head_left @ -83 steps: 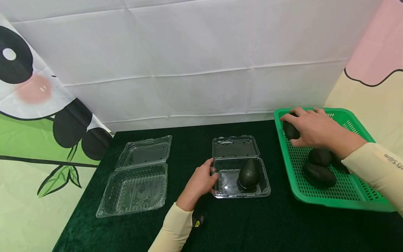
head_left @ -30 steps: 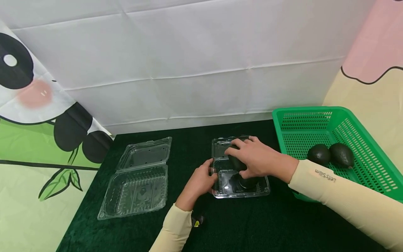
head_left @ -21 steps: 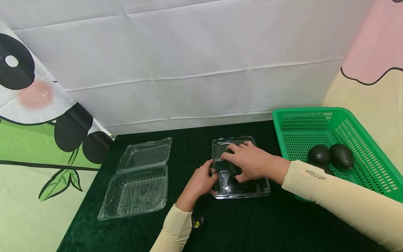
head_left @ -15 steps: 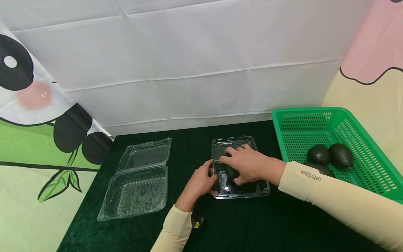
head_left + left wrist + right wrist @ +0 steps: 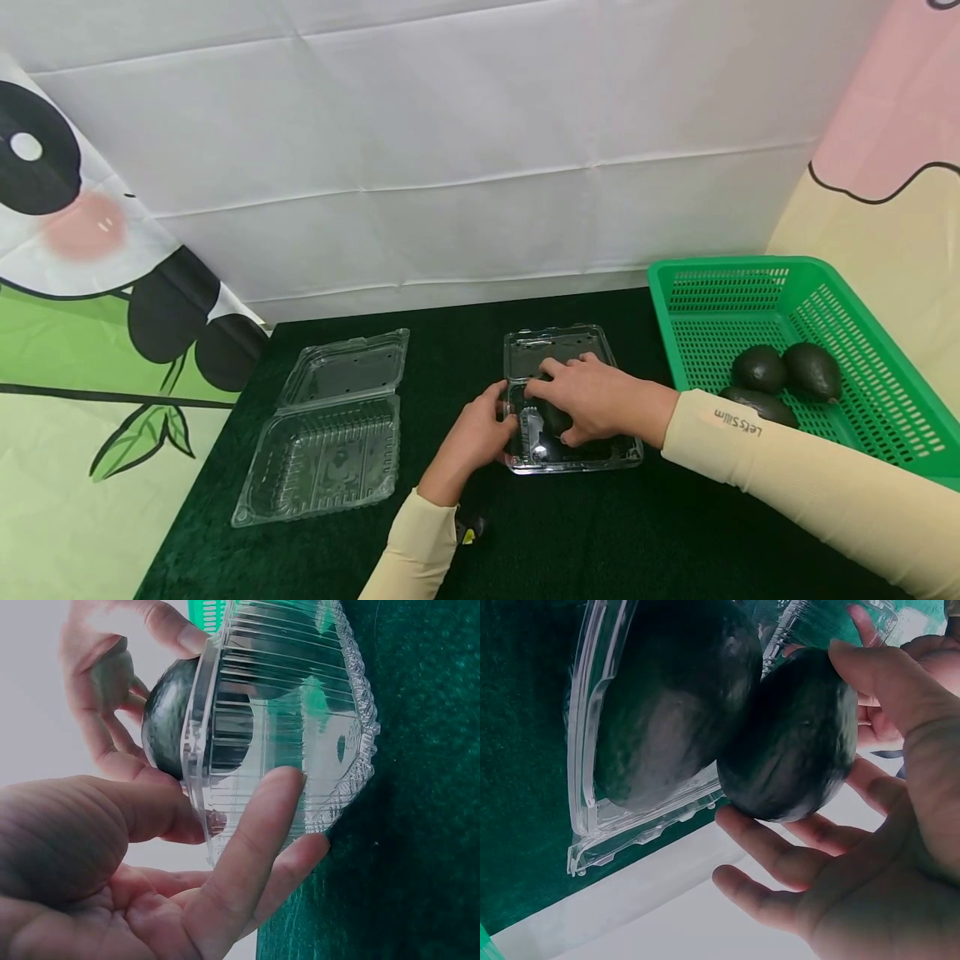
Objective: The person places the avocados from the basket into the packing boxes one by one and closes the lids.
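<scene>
The right hand (image 5: 592, 398) has lowered a dark green avocado (image 5: 791, 735) into the clear plastic clamshell box (image 5: 573, 450) — fingers curled round it; the left hand (image 5: 476, 433) still grips the box's edge.

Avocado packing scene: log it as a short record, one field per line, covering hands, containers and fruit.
right hand: grips an avocado, lowering it into the clamshell tray
left hand: holds the left rim of the clamshell tray
tray contents: one avocado already inside, beside the held one
tray lid: open, folded back
second clamshell: open, to the left, nothing in it
green basket: at right, three avocados inside
surface: dark green cloth
</scene>
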### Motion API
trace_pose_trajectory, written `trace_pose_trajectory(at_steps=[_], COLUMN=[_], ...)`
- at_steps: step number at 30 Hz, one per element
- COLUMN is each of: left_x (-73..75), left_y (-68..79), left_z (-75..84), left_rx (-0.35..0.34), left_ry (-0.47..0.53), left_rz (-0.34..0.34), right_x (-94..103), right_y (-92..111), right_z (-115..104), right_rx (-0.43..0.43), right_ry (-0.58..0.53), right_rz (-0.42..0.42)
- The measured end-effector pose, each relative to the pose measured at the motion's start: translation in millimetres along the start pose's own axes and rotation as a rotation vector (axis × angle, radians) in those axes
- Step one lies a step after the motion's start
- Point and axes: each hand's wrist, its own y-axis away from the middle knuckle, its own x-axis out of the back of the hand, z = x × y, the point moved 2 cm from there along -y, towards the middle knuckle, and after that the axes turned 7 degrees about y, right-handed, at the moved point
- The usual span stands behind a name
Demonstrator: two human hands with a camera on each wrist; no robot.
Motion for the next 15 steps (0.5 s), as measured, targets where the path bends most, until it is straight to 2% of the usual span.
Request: trace_pose_trajectory(at_steps=[10, 15], left_x=[-0.2, 0.7], left_y=[0.2, 1.1], left_z=[-0.4, -0.2], left_rx=[0.002, 0.004], left_ry=[-0.008, 0.01], left_rz=[-0.004, -0.013], right_x=[-0.2, 1.4], right_y=[0.1, 2.5], right_z=[-0.3, 1.1], right_rx=[-0.027, -0.018], right_ry=[0.0, -0.016], right_rz=[-0.033, -0.023])
